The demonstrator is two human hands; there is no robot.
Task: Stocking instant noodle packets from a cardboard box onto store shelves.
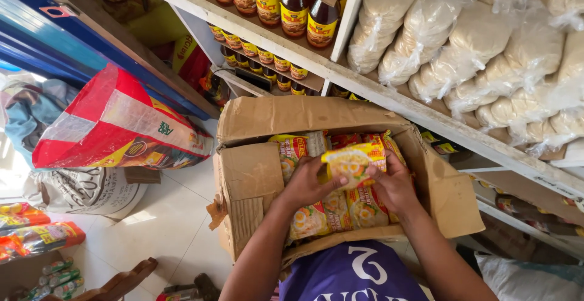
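Left hand (306,182) and right hand (394,185) both pinch one yellow noodle packet (351,162), lifted just above the open cardboard box (249,173); many packets (340,210) remain packed inside, near the white shelf (389,97) of bottles (295,9) and pale bags (480,45)

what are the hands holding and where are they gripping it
Both hands hold one yellow noodle packet above the open box: left hand at its left end, right hand at its right end.
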